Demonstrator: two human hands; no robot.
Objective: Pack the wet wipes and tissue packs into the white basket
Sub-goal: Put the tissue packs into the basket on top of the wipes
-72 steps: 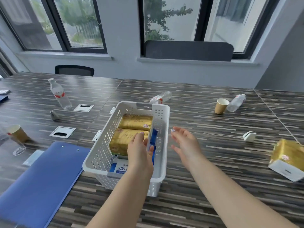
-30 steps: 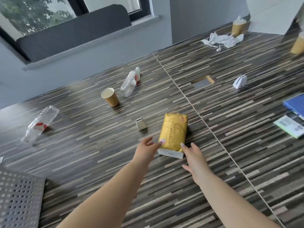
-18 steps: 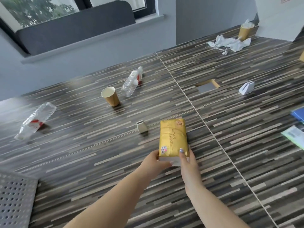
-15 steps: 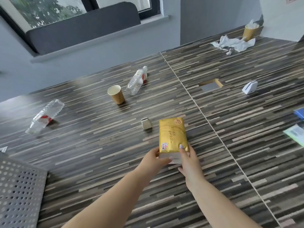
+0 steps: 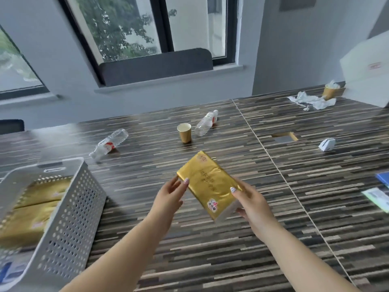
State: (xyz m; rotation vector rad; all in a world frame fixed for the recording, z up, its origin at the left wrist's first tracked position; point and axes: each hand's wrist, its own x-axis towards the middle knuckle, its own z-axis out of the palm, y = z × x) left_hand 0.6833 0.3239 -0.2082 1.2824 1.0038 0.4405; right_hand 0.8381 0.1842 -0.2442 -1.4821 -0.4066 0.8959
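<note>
A gold tissue pack (image 5: 207, 184) hangs tilted above the striped table, held between both hands. My left hand (image 5: 170, 197) pinches its left edge with thumb on top. My right hand (image 5: 250, 204) grips its right side near the lower end, thumb on the gold face. The white perforated basket (image 5: 69, 209) stands at the left edge of view. Inside it lie two gold tissue packs (image 5: 31, 209), and a blue-and-white wet wipes pack (image 5: 11, 270) shows at its near end.
On the table behind stand a paper cup (image 5: 184, 132), two lying water bottles (image 5: 109, 143) (image 5: 206, 122), a small white object (image 5: 326, 144), crumpled tissue (image 5: 311, 101) and a second cup (image 5: 331, 91). A cable hatch (image 5: 284, 137) sits right of centre. Papers lie at the right edge.
Both hands took hold of the gold pack and lifted it off the table, turning it and carrying it left. The view swung back, and the basket now shows at left.
</note>
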